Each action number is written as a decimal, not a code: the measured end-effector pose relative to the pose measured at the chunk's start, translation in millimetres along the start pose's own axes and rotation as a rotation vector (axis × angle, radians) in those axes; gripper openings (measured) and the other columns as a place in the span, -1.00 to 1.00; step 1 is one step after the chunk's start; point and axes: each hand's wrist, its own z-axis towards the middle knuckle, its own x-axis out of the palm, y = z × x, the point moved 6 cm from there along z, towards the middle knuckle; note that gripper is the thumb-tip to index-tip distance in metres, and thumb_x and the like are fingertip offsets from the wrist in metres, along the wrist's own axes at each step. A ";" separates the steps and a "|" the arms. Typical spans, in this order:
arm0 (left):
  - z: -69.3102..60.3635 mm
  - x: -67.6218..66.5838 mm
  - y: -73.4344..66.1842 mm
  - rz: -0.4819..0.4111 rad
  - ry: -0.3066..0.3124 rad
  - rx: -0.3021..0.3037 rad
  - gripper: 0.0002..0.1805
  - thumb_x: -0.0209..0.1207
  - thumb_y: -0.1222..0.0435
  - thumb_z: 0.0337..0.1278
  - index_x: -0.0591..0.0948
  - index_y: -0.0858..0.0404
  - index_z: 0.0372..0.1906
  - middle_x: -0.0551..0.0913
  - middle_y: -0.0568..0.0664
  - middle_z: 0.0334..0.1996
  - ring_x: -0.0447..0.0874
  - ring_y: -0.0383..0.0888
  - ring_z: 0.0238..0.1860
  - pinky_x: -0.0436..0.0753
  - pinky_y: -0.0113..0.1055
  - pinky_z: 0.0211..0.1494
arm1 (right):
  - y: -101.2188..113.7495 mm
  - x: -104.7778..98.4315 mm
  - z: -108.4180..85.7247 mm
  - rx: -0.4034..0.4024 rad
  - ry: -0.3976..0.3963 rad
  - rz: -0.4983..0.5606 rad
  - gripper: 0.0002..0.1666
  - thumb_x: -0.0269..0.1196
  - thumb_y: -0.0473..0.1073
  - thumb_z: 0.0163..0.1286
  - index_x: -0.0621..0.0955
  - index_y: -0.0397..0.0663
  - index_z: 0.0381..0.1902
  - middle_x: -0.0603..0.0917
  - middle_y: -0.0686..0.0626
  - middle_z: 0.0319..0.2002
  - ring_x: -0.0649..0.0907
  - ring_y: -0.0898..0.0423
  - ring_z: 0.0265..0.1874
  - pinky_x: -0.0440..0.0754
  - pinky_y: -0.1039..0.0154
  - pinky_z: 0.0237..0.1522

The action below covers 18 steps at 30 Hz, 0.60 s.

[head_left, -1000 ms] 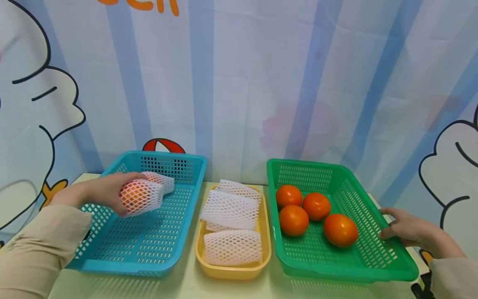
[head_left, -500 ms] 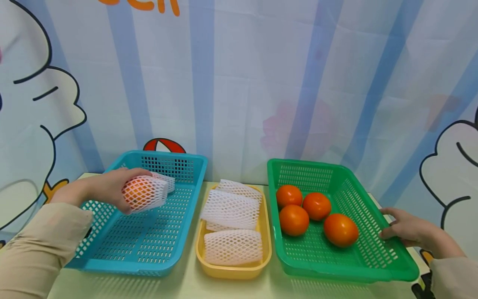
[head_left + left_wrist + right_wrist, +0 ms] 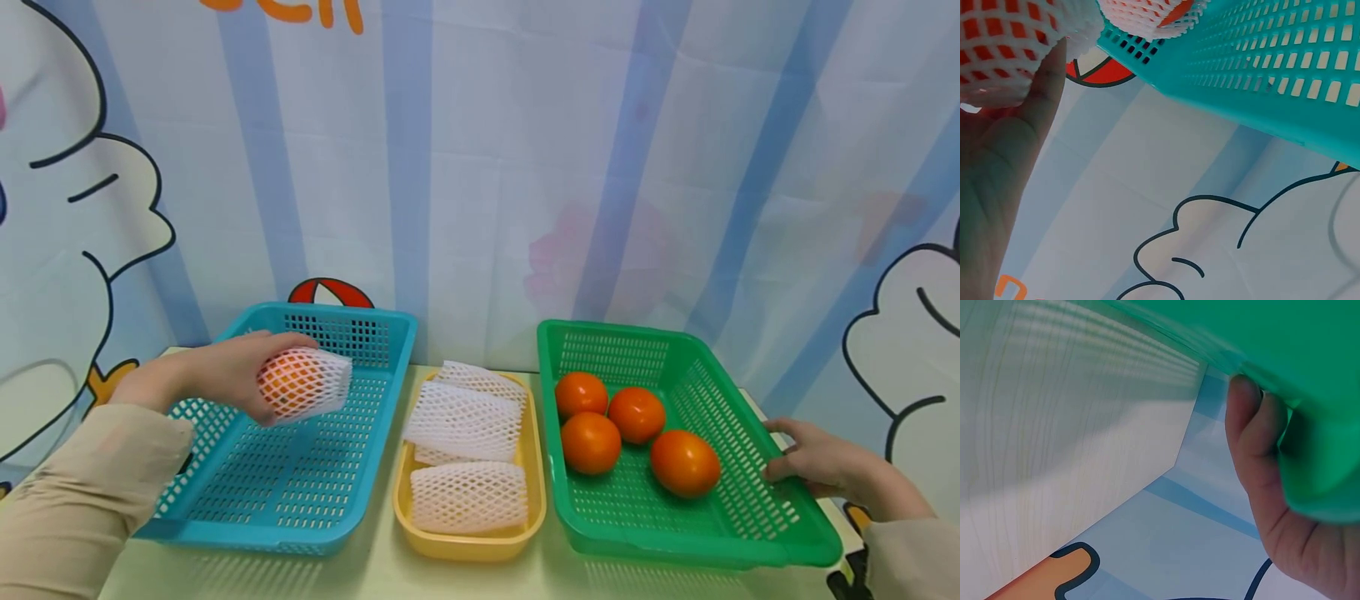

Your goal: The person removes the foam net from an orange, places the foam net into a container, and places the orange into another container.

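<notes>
My left hand (image 3: 232,372) holds a round orange-red fruit (image 3: 296,383) in a white foam net sleeve, above the blue basket (image 3: 352,508). The sleeve's loose end points right. In the left wrist view, the held fruit (image 3: 1004,50) is at upper left, and another sleeved fruit (image 3: 1147,15) is inside the basket beyond it; the head view hides that one. My right hand (image 3: 825,458) grips the right rim of the green basket (image 3: 660,546). Its fingers (image 3: 1266,425) curl at the rim from below in the right wrist view. Several bare orange-red fruits (image 3: 684,463) lie in the green basket.
Between the baskets stands a yellow tray (image 3: 465,547) with several flat white foam net sleeves (image 3: 468,497). All three containers stand on a pale table (image 3: 375,575). A striped cartoon curtain (image 3: 480,208) hangs right behind them.
My left hand has moved slightly right and away with the sleeved fruit, now covering the other sleeved fruit behind it in the head view. The right hand has stayed on the rim.
</notes>
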 end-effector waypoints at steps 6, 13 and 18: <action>1.8 -1.2 -9.4 -0.023 -0.004 0.007 -0.06 0.47 0.28 -0.46 0.30 0.13 0.24 0.38 0.12 0.01 0.30 0.05 -0.07 0.51 -0.25 -0.32 | 0.6 -0.2 -0.1 0.002 0.002 -0.006 -0.05 0.05 -0.42 0.26 -0.34 -0.59 0.29 0.53 -0.32 -0.17 0.66 -0.10 -0.34 0.62 0.02 -0.25; 5.0 -2.5 -18.8 0.001 -0.002 0.014 -0.08 0.47 0.27 -0.43 0.30 0.12 0.24 0.38 0.12 0.02 0.30 0.05 -0.06 0.51 -0.25 -0.31 | 1.1 -0.3 -0.9 0.010 -0.002 -0.009 -0.04 0.06 -0.39 0.25 -0.32 -0.59 0.30 0.52 -0.32 -0.16 0.67 -0.08 -0.35 0.62 0.04 -0.25; 7.8 -3.4 -20.2 0.015 0.000 0.018 -0.07 0.47 0.24 -0.42 0.30 0.12 0.25 0.38 0.11 0.02 0.31 0.03 -0.07 0.50 -0.25 -0.32 | 0.6 -1.3 -1.1 0.009 0.001 -0.012 -0.03 0.07 -0.37 0.24 -0.32 -0.59 0.30 0.54 -0.29 -0.18 0.66 -0.07 -0.35 0.62 0.04 -0.25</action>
